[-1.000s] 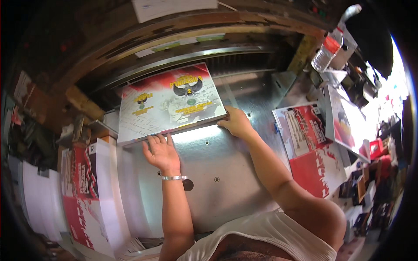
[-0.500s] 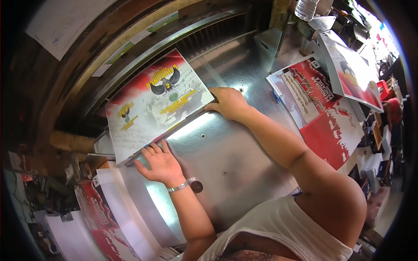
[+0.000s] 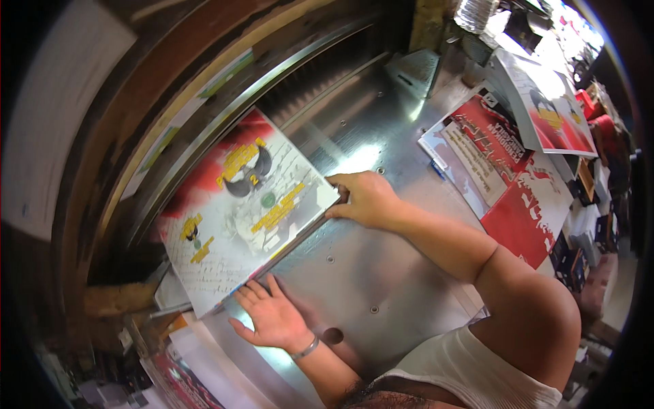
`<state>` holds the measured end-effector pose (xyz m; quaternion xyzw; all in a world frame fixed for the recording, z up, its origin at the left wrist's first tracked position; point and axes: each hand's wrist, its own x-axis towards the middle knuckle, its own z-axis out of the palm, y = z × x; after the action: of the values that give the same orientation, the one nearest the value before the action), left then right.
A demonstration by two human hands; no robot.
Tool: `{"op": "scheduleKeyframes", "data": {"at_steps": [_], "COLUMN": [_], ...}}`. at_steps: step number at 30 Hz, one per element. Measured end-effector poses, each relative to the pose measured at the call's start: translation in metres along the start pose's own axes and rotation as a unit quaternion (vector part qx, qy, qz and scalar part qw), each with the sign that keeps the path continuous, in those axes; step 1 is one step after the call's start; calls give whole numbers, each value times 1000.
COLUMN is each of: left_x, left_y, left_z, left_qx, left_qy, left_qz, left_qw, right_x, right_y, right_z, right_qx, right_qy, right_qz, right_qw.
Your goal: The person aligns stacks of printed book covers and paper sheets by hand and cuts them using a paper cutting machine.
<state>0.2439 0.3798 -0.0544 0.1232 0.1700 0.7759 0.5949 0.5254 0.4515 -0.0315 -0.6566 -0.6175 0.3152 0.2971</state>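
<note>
A thin stack of printed cover sheets, white and red with yellow lettering and a dark winged emblem, lies on the metal table, its far side along a dark slot. My right hand is closed around the stack's right corner, with the thumb at the near edge and the fingers at the right edge. My left hand, palm turned up and fingers stretched out, has its fingertips at the near edge, close to the left corner. A metal bracelet circles that wrist. The undersides of the right fingers are hidden.
A metal-edged frame runs behind the stack. Red and white printed sheets lie at the right, beside a propped stack of covers. Another red and white pile stands at the lower left. A metal bracket rises at the back.
The whole view has shifted and tilted, so stack and hands sit lower in the picture. Both hands keep their places at the stack's edges.
</note>
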Motion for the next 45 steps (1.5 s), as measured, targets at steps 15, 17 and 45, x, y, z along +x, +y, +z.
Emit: {"op": "scheduleKeyframes", "data": {"at_steps": [15,17,45], "left_x": [11,11,1], "left_y": [-16,-19,25], "left_z": [20,15,-23], "left_qx": [181,162,4], "left_qy": [186,163,-122], "left_qz": [70,65,-38], "left_qw": [963,971,992], "right_x": [0,0,1], "right_y": [-3,-4,-4], "right_z": [-1,-2,17], "right_qx": [48,42,4], "right_qy": [-12,-10,18], "right_qz": [-23,-19,-12], "right_qw": [999,999,1000]}}
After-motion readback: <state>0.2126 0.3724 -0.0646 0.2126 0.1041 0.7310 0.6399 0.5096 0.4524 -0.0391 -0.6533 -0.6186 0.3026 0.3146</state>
